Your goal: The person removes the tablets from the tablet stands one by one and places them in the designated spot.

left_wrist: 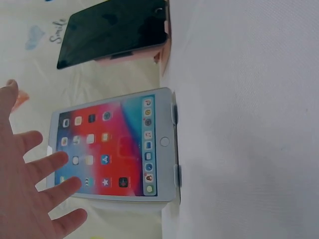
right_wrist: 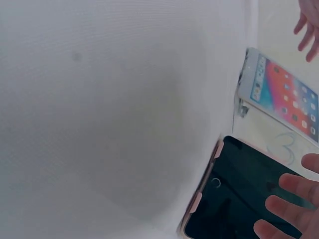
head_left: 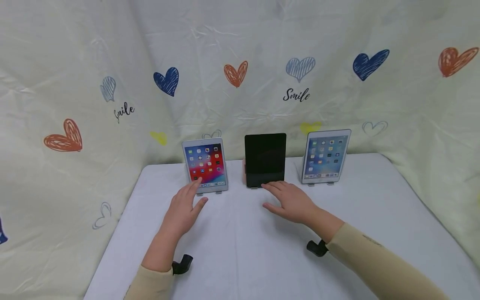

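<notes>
Three tablets stand propped on stands along the back of the table. The left one is a white-framed tablet (head_left: 221,166) with a lit red and blue home screen. At the centre is a black tablet (head_left: 265,158) with a dark screen, on a pink stand (left_wrist: 167,55). To the right a white-framed tablet (head_left: 326,156) shows a pale blue home screen. My left hand (head_left: 182,210) is in front of the left tablet, fingers spread and holding nothing. My right hand (head_left: 292,202) reaches toward the lower edge of the black tablet, fingers extended; contact cannot be told.
A white cloth covers the table (head_left: 240,250). Behind it hangs a pale curtain (head_left: 262,33) printed with hearts and the word Smile. A black wrist camera (head_left: 182,264) sits on the left wrist, and another black camera (head_left: 317,248) on the right.
</notes>
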### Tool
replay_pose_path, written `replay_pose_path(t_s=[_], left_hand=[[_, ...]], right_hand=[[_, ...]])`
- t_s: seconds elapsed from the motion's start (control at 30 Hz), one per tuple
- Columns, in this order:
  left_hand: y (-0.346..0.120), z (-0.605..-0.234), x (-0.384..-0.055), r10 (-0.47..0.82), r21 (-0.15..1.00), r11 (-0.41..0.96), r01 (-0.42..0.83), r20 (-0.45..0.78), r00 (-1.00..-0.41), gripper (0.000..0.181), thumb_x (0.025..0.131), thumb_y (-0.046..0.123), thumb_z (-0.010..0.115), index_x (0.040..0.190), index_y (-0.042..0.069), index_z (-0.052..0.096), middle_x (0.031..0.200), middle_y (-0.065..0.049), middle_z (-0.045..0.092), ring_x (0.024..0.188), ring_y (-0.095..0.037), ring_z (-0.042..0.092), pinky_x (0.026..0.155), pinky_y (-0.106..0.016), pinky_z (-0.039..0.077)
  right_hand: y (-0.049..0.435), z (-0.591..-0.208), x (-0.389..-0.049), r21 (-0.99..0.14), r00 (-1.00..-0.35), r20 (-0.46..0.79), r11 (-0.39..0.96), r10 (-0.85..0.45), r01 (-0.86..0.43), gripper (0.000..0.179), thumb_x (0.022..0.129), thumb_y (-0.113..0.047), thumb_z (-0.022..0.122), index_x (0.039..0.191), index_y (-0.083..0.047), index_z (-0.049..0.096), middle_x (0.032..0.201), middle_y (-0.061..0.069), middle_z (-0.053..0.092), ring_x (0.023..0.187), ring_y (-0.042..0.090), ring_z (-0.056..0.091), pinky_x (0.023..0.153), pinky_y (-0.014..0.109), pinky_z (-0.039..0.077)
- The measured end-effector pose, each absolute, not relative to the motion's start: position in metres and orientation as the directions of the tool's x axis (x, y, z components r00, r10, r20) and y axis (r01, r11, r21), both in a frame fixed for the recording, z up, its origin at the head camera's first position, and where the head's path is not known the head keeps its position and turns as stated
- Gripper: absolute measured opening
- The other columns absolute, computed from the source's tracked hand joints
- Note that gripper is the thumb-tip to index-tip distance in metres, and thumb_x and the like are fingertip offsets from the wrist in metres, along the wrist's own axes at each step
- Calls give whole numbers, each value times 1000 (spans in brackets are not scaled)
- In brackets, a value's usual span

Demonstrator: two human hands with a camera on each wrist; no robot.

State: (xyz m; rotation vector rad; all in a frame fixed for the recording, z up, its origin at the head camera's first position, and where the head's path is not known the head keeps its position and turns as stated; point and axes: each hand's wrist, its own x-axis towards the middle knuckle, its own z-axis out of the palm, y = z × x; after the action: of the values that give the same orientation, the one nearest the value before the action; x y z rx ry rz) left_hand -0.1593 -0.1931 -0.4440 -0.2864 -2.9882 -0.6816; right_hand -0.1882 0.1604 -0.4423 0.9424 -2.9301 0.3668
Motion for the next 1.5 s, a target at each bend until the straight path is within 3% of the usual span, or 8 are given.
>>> replay_pose_path(t_s=[0.57,0.87,1.17,1.5], left_hand=[[-203,-448,-169,76,429,895,119,116,-990,74,99,52,50,160,21,20,157,-15,33,143,-38,30,108,-63,32],[-213,-452,-176,25,433,899,65,99,-995,81,97,66,37,160,18,17,158,-18,30,143,-40,29,108,-62,32],[-221,-460,-183,-15,474,880,34,99,-995,72,102,54,41,160,18,18,157,-20,29,142,-42,29,108,-63,32],[-227,-462,-194,-60,558,829,-32,33,-998,70,103,51,40,160,19,15,160,-19,23,145,-41,24,109,-64,29]], right_hand=[[123,-440,-198,-231,-853,69,824,-517,-518,70,94,-62,51,150,-20,45,144,6,52,131,26,49,105,49,42],[102,-439,-202,-290,-886,27,845,-463,-450,71,93,-61,56,150,-21,44,145,7,52,132,27,48,106,50,42],[86,-444,-210,-288,-909,3,870,-416,-400,74,91,-66,53,151,-23,43,147,4,49,134,24,46,105,47,43],[70,-448,-220,-328,-930,25,876,-367,-355,70,91,-58,60,149,-21,45,140,4,55,125,21,53,97,42,51]])
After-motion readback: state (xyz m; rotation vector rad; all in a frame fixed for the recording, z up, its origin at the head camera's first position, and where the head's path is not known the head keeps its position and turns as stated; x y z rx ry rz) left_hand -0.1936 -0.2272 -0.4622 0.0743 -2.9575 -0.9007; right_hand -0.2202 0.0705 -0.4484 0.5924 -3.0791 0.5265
